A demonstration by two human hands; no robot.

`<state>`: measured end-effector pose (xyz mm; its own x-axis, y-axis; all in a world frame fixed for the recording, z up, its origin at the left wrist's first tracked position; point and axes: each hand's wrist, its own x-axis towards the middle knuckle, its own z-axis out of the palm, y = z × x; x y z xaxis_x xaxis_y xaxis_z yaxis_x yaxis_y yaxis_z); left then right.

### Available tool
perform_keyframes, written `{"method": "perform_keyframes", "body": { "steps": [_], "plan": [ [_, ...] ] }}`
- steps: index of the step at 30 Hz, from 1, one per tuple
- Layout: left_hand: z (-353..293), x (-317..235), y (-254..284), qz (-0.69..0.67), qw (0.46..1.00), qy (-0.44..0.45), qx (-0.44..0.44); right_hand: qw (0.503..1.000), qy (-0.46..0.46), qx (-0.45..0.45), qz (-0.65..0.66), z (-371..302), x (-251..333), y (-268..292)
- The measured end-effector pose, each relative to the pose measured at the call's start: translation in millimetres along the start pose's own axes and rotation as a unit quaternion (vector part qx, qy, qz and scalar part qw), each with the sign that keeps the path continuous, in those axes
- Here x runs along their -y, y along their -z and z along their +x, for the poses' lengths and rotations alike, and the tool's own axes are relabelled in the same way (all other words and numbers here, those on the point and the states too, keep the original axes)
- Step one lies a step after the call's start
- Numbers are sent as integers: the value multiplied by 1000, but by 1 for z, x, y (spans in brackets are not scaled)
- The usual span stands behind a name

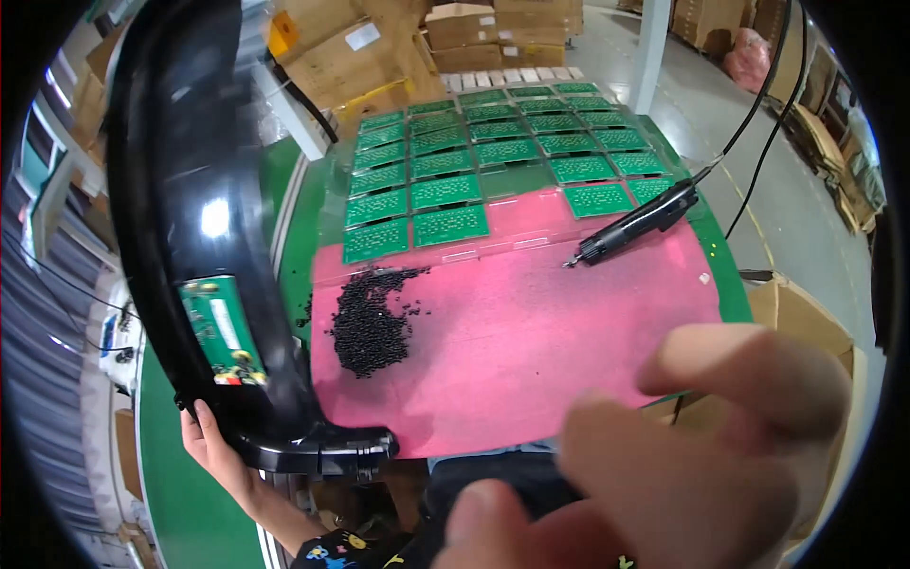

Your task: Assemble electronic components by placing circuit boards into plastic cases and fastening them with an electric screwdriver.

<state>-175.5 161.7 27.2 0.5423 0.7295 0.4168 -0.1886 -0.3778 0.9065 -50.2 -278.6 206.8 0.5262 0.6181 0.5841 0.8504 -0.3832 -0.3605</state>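
Firm on the left!

Left hand grips the black housing, green board inside, left of tiny black parts. Likely positioning; next move calls for steadiness. Right hand, blurred, loosely uncurled, seemingly empty.

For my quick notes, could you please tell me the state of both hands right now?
Left hand: closed on the black curved housing, near its lower end.
Right hand: open, blurred, fingers apart and bent, nothing visibly held.
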Motion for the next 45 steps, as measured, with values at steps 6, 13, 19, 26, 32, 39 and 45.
{"method": "perform_keyframes", "body": {
  "steps": [6,13,19,26,32,39,45],
  "plan": [
    [-11,-7,55,-220,959,115,-138,993,-43,93,61,81,57,-10],
    [22,29,59,-316,914,220,-129,980,175,-28,-94,-39,33,11],
    [85,156,163,-283,903,181,-268,896,240,-367,-68,-11,11,-68],
    [133,168,122,69,978,88,-175,869,330,-366,-47,-7,20,-70],
    [91,96,58,78,987,-37,-137,813,363,-454,-20,-8,45,-73],
    [28,22,-37,47,984,-169,-39,827,428,-355,-80,-54,55,-69],
    [-16,39,-64,-25,972,-131,192,884,224,-202,-356,-183,-57,2]
  ]
}}
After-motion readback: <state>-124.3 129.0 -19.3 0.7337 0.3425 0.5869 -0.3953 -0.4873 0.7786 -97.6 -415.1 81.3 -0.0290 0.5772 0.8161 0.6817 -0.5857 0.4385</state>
